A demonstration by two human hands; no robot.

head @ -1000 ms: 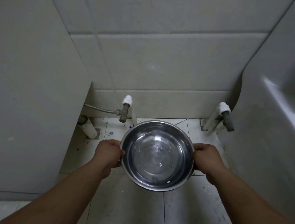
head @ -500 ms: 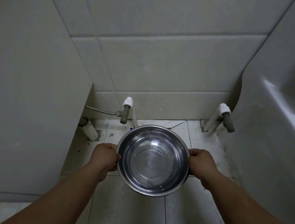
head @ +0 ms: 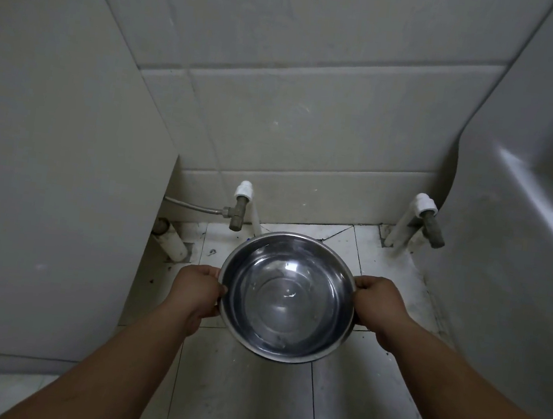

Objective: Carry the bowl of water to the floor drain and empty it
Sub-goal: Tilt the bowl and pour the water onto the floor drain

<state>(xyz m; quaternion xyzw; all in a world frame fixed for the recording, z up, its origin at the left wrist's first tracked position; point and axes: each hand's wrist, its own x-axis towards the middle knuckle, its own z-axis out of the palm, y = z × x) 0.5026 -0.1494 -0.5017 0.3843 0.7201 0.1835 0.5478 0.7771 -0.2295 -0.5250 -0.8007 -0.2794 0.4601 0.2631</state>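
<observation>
- Steel bowl [head: 287, 296], upright, held above the tiled floor [head: 240, 394].
- Left hand [head: 195, 291] and right hand [head: 379, 307]: fingers clamped on opposite rim sides.

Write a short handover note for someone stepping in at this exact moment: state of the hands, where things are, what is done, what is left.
Left hand grips the bowl's left rim; right hand grips its right rim.
The bowl is held roughly level above the tiled floor, near two valves at the back wall.
Done: bowl carried into the corner, water apparently not yet poured.
Left: find the drain, which is not visible here, and tip the bowl out.
</observation>
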